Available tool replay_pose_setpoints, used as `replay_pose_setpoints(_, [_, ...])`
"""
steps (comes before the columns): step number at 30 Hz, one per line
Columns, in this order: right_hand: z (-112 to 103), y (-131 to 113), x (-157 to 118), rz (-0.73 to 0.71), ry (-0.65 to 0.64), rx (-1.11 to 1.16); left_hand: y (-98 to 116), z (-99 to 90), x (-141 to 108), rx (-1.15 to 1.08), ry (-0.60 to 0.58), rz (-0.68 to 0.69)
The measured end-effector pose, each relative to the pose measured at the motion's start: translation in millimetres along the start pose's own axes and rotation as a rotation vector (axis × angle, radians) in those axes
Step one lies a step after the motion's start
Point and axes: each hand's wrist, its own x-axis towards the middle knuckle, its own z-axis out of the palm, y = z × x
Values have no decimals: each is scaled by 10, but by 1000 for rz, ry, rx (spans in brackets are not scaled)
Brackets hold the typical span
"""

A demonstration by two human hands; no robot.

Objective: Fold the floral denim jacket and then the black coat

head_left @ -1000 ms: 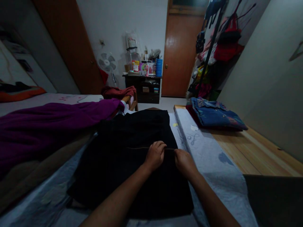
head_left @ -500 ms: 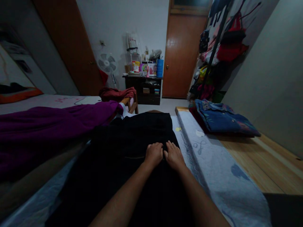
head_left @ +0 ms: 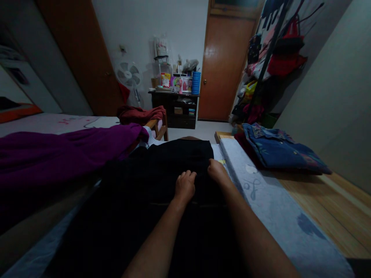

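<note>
A large black garment [head_left: 130, 227] lies spread over the bed in front of me, with a thin light line, perhaps a zipper or seam, across it. My left hand [head_left: 185, 186] is on its upper part, fingers curled into the dark cloth. At the garment's right edge, my right hand [head_left: 217, 170] is closed, with thumb and fingers pinched on the fabric. The cloth is so dark that its folds and exact kind are hard to make out.
Purple cloth [head_left: 72, 150] lies to the left, with a reddish garment [head_left: 142, 114] beyond it on a wooden frame. On the right, a folded denim shirt [head_left: 284, 148] sits on a wooden surface [head_left: 319, 204] beside the pale patterned bedding [head_left: 269, 208]. A fan [head_left: 129, 75] stands behind.
My hands have moved apart. The right one went forward to the garment's right edge and closed there; the left shifted slightly left and its fingers curled. The view shifted slightly.
</note>
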Motion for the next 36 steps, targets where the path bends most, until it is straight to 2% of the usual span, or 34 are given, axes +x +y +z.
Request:
replay_pose_setpoints(4, [156, -73, 377, 23, 126, 67, 18, -72, 28, 11, 88, 6])
replay_pose_setpoints(7, [402, -79, 479, 9, 134, 108, 9, -106, 45, 36, 97, -7])
replay_pose_setpoints(11, [694, -48, 472, -23, 97, 122, -77, -79, 85, 13, -66, -7])
replay_pose_setpoints(15, [810, -47, 475, -32, 82, 68, -196, -68, 168, -99, -211, -2])
replay_pose_setpoints(17, [811, -51, 510, -28, 63, 6, -228, -81, 211, -174, -240, -3])
replay_pose_setpoints(19, [790, -40, 571, -25, 45, -37, -226, -97, 241, -211, -220, -31])
replay_pose_setpoints(22, [740, 14, 702, -34, 46, -49, -170, -98, 253, -139, -81, -80])
replay_pose_setpoints(25, [692, 95, 838, -53, 59, -53, -103, -44, 236, -83, 61, 0])
replay_pose_setpoints(28, [634, 180, 954, -84, 62, -62, -74, 58, 216, -97, 4, 90])
replay_pose_setpoints(31, [523, 280, 1088, -110, 63, -66, -81, 153, 203, -110, -93, 73])
replay_pose_setpoints(36, [237, 460, 1449, -55, 114, -39, -102, 206, 190, -127, -103, 64])
